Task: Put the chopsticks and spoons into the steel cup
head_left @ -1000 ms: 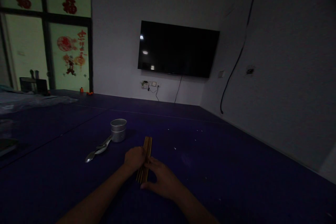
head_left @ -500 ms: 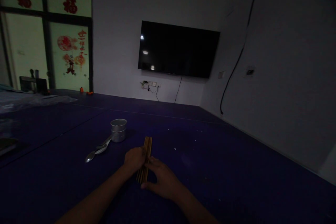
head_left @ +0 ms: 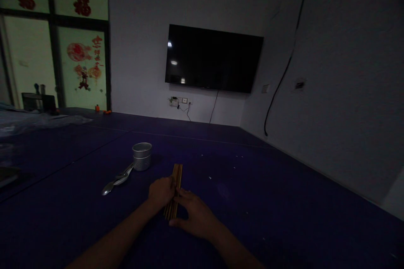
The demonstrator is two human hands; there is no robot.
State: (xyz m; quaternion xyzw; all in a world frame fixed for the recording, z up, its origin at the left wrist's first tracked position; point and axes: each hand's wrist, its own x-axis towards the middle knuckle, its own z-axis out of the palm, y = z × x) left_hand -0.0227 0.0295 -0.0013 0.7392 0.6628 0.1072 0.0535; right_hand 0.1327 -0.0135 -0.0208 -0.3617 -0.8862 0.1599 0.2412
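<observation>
A bundle of wooden chopsticks (head_left: pixel 176 176) lies on the dark blue table (head_left: pixel 252 201), pointing away from me. My left hand (head_left: pixel 160 192) is curled against the bundle's left side. My right hand (head_left: pixel 195 216) presses on its right side and near end, fingers closed round it. Both hands hold the bundle together on the tabletop. To the left stand a small metal cup (head_left: pixel 142 156) and some metal spoons (head_left: pixel 117 179) lying flat.
A black TV (head_left: pixel 213 59) hangs on the far wall above a socket with cables. Glass doors with red decorations (head_left: pixel 82 65) are at the left. Clear plastic sheeting (head_left: pixel 34 119) and dark objects lie at the table's far left. The room is dim.
</observation>
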